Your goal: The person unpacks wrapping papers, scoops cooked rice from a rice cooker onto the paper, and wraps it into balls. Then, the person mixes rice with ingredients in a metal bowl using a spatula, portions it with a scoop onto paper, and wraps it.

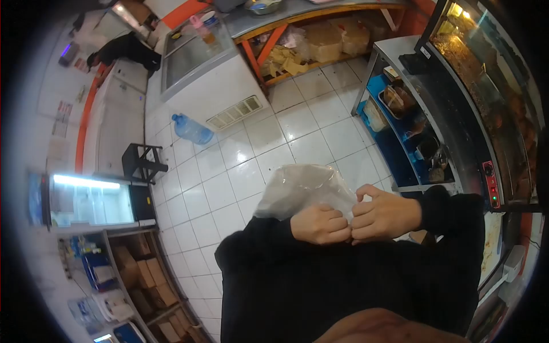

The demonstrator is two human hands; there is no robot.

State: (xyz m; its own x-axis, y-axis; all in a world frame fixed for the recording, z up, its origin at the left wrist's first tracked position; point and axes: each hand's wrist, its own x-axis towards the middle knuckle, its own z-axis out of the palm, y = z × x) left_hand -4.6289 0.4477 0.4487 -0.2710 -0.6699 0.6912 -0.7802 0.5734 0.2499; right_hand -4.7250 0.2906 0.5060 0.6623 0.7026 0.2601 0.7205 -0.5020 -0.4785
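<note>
A clear plastic bag (306,186) hangs in front of my body, over the tiled floor. My left hand (321,224) is closed at the bag's near edge, its fingers curled inward. Touching it on the right, my right hand (384,214) is closed too, with the index finger and thumb bent beside the bag's edge. The knuckles of both hands meet, and the pinched plastic between them is mostly hidden.
A chest freezer (211,74) and a blue water bottle (192,130) stand ahead on the left. A black stool (143,162) is further left. On the right are a shelf unit (400,131) and a lit display case (486,86). A person (123,50) bends at the far left.
</note>
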